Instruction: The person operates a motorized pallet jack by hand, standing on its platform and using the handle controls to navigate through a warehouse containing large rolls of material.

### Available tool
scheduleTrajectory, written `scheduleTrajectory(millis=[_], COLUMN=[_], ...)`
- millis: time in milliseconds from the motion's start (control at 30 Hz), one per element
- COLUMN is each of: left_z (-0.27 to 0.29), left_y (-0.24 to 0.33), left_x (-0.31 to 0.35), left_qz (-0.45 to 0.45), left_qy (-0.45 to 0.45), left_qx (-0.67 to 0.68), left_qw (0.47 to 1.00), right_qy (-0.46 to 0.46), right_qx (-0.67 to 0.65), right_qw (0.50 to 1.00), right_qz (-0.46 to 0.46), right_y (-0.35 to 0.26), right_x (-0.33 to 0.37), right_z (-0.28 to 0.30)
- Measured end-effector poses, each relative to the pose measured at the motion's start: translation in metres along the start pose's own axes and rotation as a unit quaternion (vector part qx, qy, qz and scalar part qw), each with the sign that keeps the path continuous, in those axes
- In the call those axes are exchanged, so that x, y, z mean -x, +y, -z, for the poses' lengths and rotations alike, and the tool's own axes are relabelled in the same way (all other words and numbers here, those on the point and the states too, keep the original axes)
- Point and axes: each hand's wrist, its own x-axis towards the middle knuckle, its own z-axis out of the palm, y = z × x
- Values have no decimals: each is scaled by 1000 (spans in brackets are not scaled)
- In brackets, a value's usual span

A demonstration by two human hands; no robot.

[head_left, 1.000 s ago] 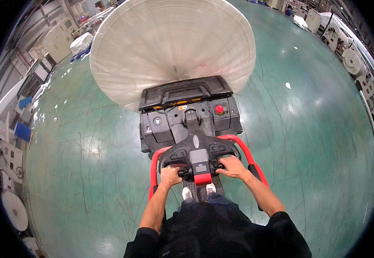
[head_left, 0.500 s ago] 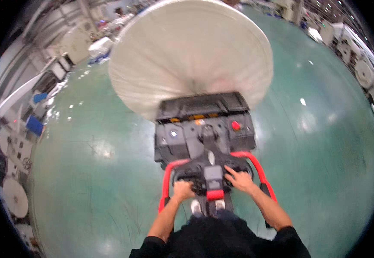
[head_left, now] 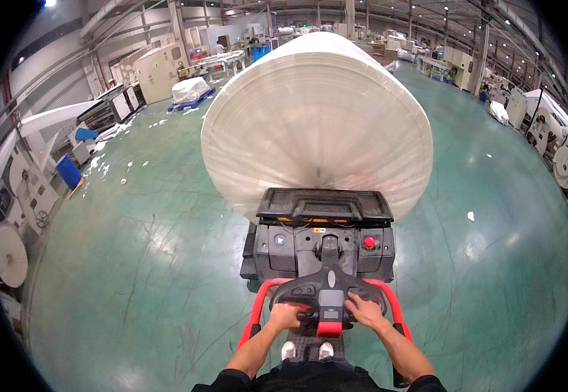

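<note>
I stand on the platform of a black electric pallet truck [head_left: 362,258], between its red side rails [head_left: 396,309]. My left hand [head_left: 286,316] is closed around the left grip of its control handle [head_left: 330,279]. My right hand [head_left: 364,310] holds the right side of that handle, thumb side toward the grey display in the middle; its lower fingers are partly hidden. A huge white roll [head_left: 317,124], end face toward me, rests in front of the truck's body. Whatever bears the roll from below is hidden. A red emergency button [head_left: 369,242] sits on the truck's right side.
Green floor [head_left: 147,274] spreads around the truck, with white scraps on the left. Machines with reels [head_left: 10,253] line the left edge; others [head_left: 564,166] line the right. A blue drum [head_left: 69,172] and a wrapped white stack [head_left: 190,90] on a blue pallet stand at left.
My view has tilted up, so the roll, truck and hands sit lower and more of the hall shows. Both hands stay on the control handle; my right forefinger is less stretched out.
</note>
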Motion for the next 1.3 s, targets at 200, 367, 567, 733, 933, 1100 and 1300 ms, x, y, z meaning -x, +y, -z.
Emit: scheduleTrajectory(millis=[200,367,567,733,933,1100,1300], left_z=[-22,-25,-10,-14,-12,-12,-6], left_y=[-13,-17,-13,-18,-17,-19,-17], left_x=[-8,-7,-8,-6,-1,1,0], left_qz=[-5,-16,-12,-19,-9,-11,-17], left_qy=[3,22,11,27,26,12,14], left_qx=[4,0,-2,2,-7,19,-5], left_qw=[1000,1000,1000,999,1000,1000,1000], right_qy=[12,-20,10,8,10,11,11], right_qx=[-15,-33,-30,-36,-36,-33,-33], right_qw=[1000,999,999,999,999,999,999], right_qz=[7,0,3,1,-1,1,-4], right_y=[-1,-8,-1,-8,-10,-9,-8], right_x=[-6,-6,-10,-8,-5,-7,-8], right_z=[-5,1,-9,-10,-11,-14,-16])
